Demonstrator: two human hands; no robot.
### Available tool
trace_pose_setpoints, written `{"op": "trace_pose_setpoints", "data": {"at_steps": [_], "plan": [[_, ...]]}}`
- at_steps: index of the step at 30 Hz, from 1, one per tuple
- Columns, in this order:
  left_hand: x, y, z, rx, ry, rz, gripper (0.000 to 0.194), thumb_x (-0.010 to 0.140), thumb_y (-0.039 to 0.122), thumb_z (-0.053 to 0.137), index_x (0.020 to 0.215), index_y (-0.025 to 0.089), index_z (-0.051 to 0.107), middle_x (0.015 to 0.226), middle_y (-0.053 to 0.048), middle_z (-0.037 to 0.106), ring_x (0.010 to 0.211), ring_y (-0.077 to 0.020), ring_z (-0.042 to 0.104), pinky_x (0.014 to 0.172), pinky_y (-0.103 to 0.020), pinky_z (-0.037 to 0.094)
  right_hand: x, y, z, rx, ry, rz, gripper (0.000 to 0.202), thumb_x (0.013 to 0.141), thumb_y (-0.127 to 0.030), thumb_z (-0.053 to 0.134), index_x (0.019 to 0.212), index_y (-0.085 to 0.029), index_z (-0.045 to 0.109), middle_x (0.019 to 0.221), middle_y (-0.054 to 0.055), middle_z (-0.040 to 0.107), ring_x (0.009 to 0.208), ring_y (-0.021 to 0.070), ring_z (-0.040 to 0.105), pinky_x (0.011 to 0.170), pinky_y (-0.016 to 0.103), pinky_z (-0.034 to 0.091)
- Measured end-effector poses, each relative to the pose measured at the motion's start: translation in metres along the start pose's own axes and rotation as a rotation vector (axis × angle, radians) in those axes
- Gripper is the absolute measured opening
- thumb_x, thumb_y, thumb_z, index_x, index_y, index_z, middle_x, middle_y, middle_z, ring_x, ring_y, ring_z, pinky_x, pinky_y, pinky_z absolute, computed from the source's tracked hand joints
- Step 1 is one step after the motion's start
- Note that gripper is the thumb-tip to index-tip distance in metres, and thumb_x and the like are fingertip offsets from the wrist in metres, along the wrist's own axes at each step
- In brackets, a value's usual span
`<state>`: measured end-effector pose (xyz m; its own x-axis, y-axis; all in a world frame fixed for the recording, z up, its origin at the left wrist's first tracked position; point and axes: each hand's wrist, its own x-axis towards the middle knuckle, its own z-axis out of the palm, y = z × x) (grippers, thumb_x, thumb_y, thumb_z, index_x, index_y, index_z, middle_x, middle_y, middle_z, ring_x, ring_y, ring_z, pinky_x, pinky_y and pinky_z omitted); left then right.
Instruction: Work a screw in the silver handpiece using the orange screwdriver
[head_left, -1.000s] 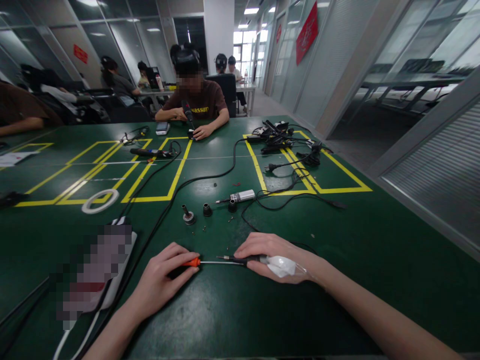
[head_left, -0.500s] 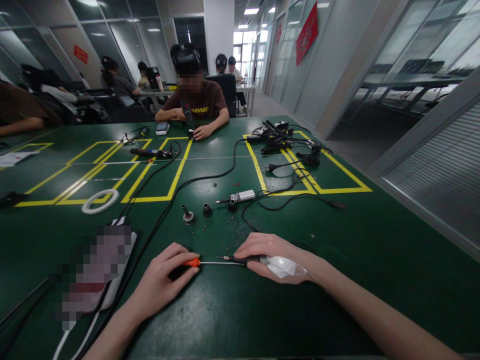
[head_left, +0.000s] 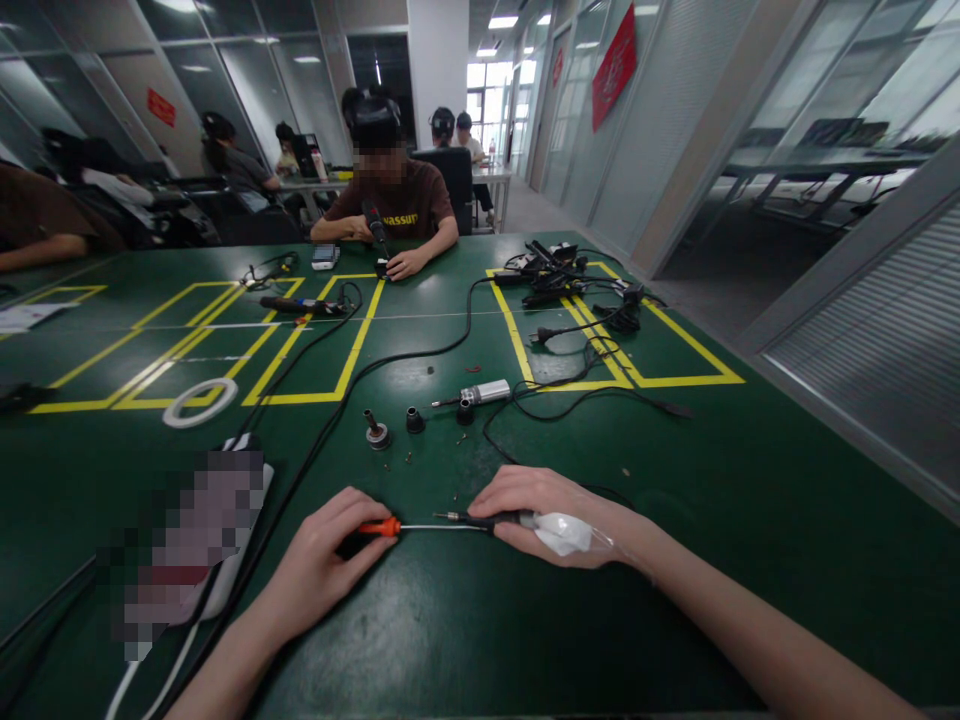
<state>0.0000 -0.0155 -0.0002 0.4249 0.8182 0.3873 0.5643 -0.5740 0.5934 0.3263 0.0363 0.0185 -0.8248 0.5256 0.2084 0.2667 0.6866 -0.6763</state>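
On a dark green worktop [head_left: 420,620], the fingers of a person's left hand [head_left: 322,555] grasp the orange handle of a screwdriver [head_left: 384,527], low in front of the wearer. Its thin metal shaft points right, reaching the right hand [head_left: 525,495], whose fingers grip a slim black tool [head_left: 480,521] with its metal tip facing left; whether shaft and tool touch is unclear. A white pad [head_left: 562,532] is taped to the right hand. Beyond lie two small dark cone-shaped pieces [head_left: 415,420] and a silver cylinder [head_left: 491,390].
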Motion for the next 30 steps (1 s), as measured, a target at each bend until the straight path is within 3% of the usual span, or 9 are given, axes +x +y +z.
{"op": "trace_pose_setpoints", "data": {"at_steps": [18,30], "plan": [[-0.0011,-0.0024,-0.0012,0.042,0.017,0.014,0.017,0.103,0.030,0.067,0.108,0.023,0.081,0.093,-0.005,0.076,0.082,-0.0171,0.073,0.074,-0.024,0.061,0.0016,-0.0046,-0.0032,0.009,-0.012,0.015,0.029,0.099,-0.019,0.059,0.120,-0.012,0.077,0.118,0.013,0.081,0.105,0.0244,0.073,0.096,0.040,0.058],[-0.0012,0.0010,0.0000,0.035,-0.017,-0.009,0.012,0.100,0.026,0.065,0.107,0.021,0.074,0.093,-0.005,0.074,0.082,-0.0174,0.072,0.076,-0.025,0.059,0.0007,-0.0022,-0.0026,0.009,-0.007,0.008,0.030,0.099,-0.020,0.059,0.121,-0.012,0.077,0.117,0.014,0.081,0.105,0.0239,0.072,0.096,0.040,0.058]]}}
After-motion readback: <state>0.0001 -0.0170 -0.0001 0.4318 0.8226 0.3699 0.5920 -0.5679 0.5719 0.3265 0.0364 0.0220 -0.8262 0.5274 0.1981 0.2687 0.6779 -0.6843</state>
